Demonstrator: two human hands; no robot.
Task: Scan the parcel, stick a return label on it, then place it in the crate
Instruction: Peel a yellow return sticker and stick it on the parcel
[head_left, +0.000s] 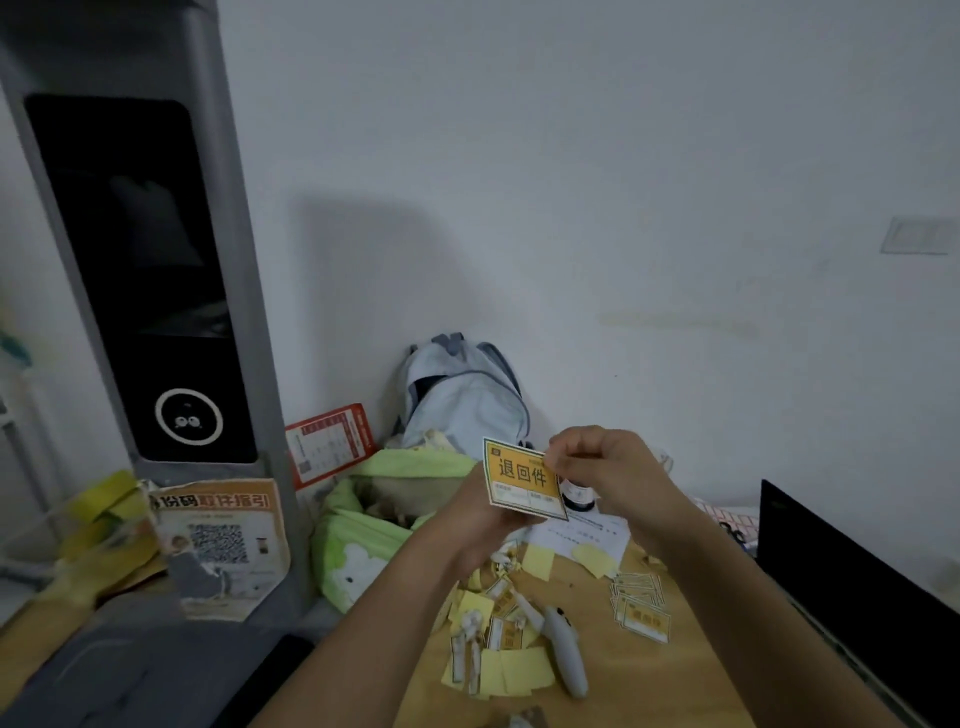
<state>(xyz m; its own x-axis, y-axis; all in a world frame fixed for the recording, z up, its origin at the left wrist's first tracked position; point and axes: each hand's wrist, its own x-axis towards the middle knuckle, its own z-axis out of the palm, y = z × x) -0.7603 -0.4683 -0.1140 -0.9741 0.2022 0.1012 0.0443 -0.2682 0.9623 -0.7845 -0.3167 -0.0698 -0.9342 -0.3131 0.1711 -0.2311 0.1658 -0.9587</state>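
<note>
Yellow rectangular return label (524, 480) is pinched by left hand (483, 514) and right hand (602, 467); peel slowly from the corner, keeping it flat.

Both hands hold a yellow return label (524, 479) above a wooden table (587, 623) littered with label scraps (498, 670).

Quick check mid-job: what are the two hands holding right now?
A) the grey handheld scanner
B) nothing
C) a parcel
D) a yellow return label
D: both the left hand and the right hand pinch a yellow return label held up above the table, while the grey scanner lies untouched among peeled backing papers; no parcel is in the hands.
</note>
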